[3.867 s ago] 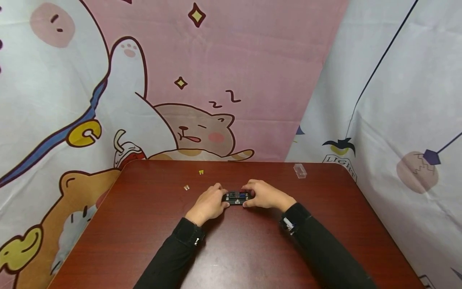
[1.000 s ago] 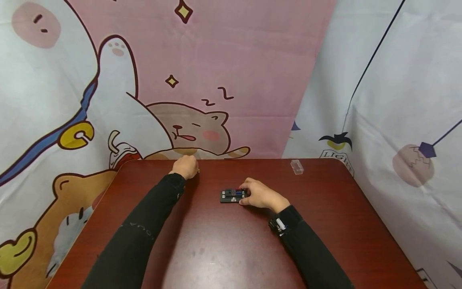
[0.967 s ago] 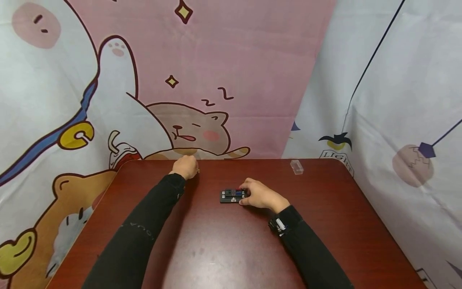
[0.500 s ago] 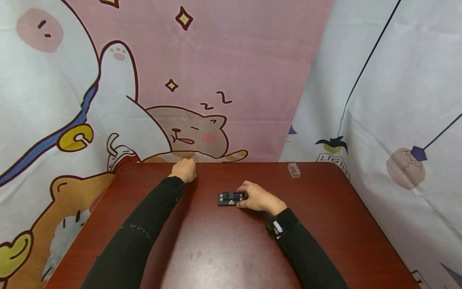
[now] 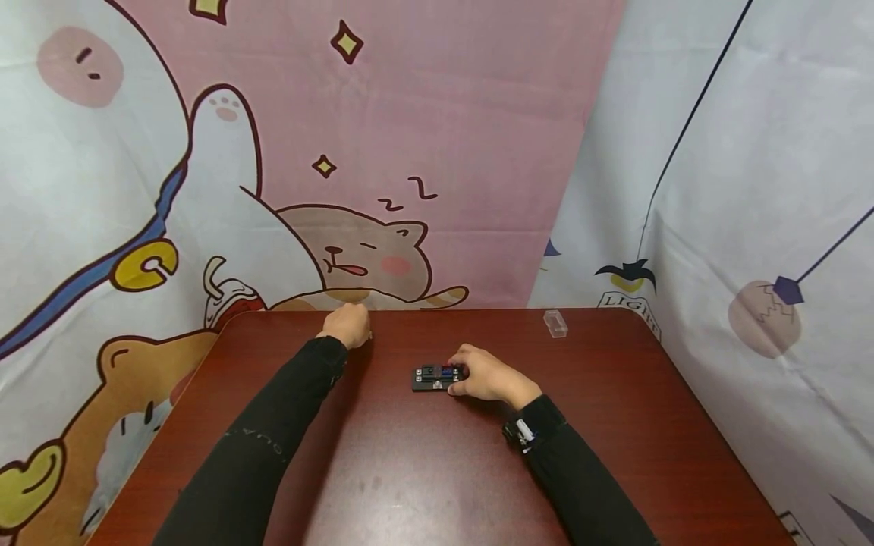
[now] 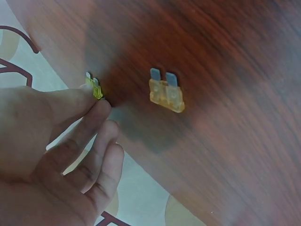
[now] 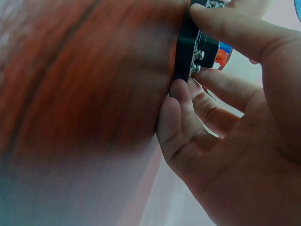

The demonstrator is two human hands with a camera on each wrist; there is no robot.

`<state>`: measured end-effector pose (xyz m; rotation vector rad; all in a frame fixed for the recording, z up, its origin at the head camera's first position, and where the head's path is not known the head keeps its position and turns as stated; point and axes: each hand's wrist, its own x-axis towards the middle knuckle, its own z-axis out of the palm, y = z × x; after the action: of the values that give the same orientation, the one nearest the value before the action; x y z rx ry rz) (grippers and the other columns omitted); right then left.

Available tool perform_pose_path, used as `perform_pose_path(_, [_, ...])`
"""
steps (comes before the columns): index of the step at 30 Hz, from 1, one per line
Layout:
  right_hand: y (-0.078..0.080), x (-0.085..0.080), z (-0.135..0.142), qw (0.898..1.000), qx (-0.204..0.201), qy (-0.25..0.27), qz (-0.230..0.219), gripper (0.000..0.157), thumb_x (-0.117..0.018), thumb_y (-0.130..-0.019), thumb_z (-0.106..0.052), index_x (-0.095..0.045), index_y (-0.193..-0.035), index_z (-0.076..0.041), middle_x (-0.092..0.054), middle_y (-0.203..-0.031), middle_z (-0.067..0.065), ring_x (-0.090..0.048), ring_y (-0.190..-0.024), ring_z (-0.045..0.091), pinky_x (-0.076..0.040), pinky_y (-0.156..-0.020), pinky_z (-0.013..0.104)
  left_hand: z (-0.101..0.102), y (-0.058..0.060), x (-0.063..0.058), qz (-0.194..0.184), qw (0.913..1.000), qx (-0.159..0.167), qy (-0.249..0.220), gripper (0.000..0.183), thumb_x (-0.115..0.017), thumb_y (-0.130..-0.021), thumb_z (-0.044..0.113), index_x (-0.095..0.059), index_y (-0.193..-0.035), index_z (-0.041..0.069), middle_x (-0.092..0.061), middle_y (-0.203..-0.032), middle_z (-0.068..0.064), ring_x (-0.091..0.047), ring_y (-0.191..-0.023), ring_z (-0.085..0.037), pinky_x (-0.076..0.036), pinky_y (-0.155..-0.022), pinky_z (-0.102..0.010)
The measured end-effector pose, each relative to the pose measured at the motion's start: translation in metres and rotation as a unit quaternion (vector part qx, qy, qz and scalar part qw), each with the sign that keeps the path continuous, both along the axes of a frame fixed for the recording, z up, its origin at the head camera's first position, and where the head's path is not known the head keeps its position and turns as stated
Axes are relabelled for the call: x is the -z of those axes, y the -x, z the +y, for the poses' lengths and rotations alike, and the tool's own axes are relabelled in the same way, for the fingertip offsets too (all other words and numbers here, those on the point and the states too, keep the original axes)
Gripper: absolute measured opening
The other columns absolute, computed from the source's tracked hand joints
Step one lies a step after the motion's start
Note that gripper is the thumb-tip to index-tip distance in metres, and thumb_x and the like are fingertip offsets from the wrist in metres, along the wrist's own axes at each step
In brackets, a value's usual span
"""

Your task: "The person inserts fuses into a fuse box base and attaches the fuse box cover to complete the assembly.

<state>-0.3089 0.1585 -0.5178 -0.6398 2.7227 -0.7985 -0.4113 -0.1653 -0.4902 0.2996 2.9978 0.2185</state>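
left hand (image 5: 347, 326) at the far edge of the bench (image 5: 423, 470), left of centre, back of the hand toward the head camera. left grip: thumb and index finger pinching the yellow fuse (image 6: 97, 89), two thin metal blades jutting out past the fingertips; the remaining fingers are bent and hold nothing. contact between the yellow fuse and the bench cannot be told from the left wrist view. the amber fuse (image 6: 167, 95) lies on the bench near the left hand, apart from the fingers, paler than the pinched one, its pair of grey blades showing. both fuses are hidden by the left hand in the head view. right hand (image 5: 486, 374) nearer the person, to the right of the left hand. right grip: holding the right end of the black block (image 5: 430, 378), thumb along the near side, fingers on the far side. the block is on the bench, about mid-width, its long side running left to right. on its upper face: silver screws (image 7: 199, 55), with a blue piece (image 7: 225, 47) and an orange piece (image 7: 221, 58) side by side at the held end. the clear box (image 5: 556, 324) sits by the far edge, well to the right of the block. behind the bench: a printed cloth (image 5: 464, 114), pink and white, with cartoon animals.
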Motion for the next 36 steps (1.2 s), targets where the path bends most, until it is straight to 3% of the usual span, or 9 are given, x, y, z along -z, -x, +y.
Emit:
perform_pose_path(12, [-0.001,-0.001,0.001,1.000,-0.002,0.010,-0.010,0.050,-0.089,-0.095,-0.029,-0.074,-0.139,-0.012,-0.065,-0.126,0.000,-0.062,-0.106,0.019,-0.055,-0.097,0.043,0.001,0.001,0.001,0.005,1.0000,0.002,0.002,0.017,-0.076,-0.099,0.008,-0.082,-0.083,0.009,-0.079,-0.090,-0.008,-0.062,-0.076,-0.023,-0.057,-0.072,-0.044])
perform_pose_path(21, [0.000,-0.001,0.001,1.000,-0.001,0.007,-0.012,0.051,-0.089,-0.095,-0.029,-0.074,-0.140,-0.012,-0.065,-0.127,0.000,-0.063,-0.108,0.019,-0.055,-0.097,0.043,0.001,0.000,-0.004,-0.018,0.9997,-0.001,-0.017,0.027,-0.074,-0.099,0.007,-0.073,-0.071,0.009,-0.066,-0.076,-0.005,-0.057,-0.072,-0.023,-0.052,-0.068,-0.042])
perform_pose_path(26, [0.000,-0.002,0.001,1.000,0.001,0.006,-0.011,0.050,-0.089,-0.095,-0.029,-0.074,-0.139,-0.012,-0.065,-0.126,0.000,-0.062,-0.108,0.020,-0.054,-0.098,0.042,-0.001,-0.002,-0.009,-0.001,0.9986,0.006,-0.053,0.017,-0.078,-0.097,0.009,-0.080,-0.081,0.008,-0.078,-0.089,-0.009,-0.068,-0.081,-0.026,-0.061,-0.085,-0.047])
perform_pose_path(30, [0.000,-0.002,0.000,1.000,0.001,0.000,-0.010,0.050,-0.089,-0.095,-0.029,-0.074,-0.139,-0.013,-0.065,-0.126,-0.001,-0.062,-0.107,0.019,-0.054,-0.098,0.042,-0.002,-0.004,-0.012,0.013,0.9966,0.010,-0.080,0.006,-0.079,-0.095,0.008,-0.083,-0.092,0.005,-0.081,-0.102,-0.015,-0.073,-0.092,-0.032,-0.061,-0.095,-0.052])
perform_pose_path(36, [-0.002,-0.003,0.000,1.000,0.003,0.005,-0.012,0.048,-0.089,-0.095,-0.028,-0.074,-0.138,-0.013,-0.065,-0.125,-0.001,-0.062,-0.107,0.019,-0.054,-0.097,0.042,0.000,-0.006,-0.014,0.032,0.9943,0.034,-0.096,0.011,-0.080,-0.097,0.010,-0.086,-0.103,0.003,-0.084,-0.110,-0.017,-0.077,-0.106,-0.039,-0.060,-0.102,-0.055])
